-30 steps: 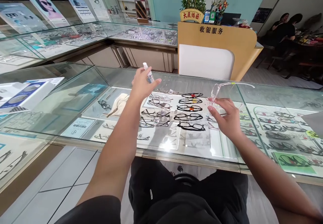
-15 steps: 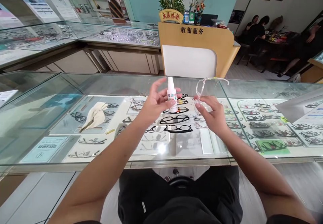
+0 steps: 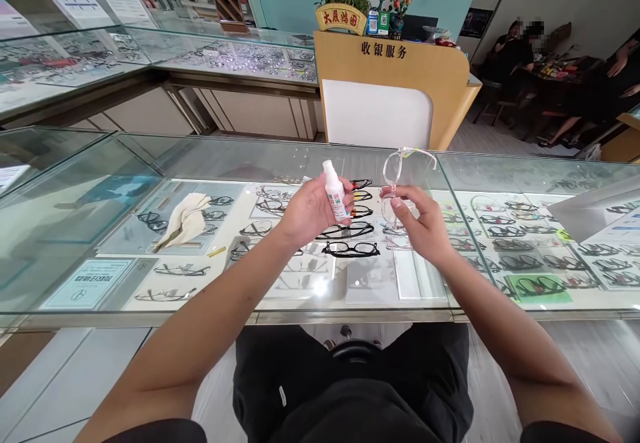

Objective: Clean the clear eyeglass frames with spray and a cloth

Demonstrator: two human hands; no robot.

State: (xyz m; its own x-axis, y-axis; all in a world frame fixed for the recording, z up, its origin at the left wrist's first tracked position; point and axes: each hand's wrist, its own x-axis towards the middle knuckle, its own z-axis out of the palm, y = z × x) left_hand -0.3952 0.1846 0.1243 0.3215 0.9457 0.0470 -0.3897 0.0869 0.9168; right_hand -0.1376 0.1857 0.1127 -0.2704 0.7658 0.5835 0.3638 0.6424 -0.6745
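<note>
My left hand (image 3: 315,206) holds a small white spray bottle (image 3: 335,193) with coloured print on its side. The bottle leans slightly to the left, its white top pointing up. Between thumb and fingers of my right hand (image 3: 420,220) is a pair of clear-framed eyeglasses (image 3: 393,170), held upright on edge with a temple arm reaching to the right. Both hands are above the glass counter, a short gap between bottle and eyeglasses. Under them, black-framed glasses (image 3: 351,250) lie in rows in the display.
A cream cloth (image 3: 185,220) lies on a grey-blue mat at the left. The glass display counter (image 3: 240,156) spans the front. Beyond it stands a wooden cashier desk (image 3: 390,63). Folded white card (image 3: 595,210) stands at the right. People (image 3: 515,50) sit in the far right background.
The bottle has tipped to the left as my left fingers wrapped behind it. The eyeglasses have turned a little in my right hand, and the view has shifted slightly.
</note>
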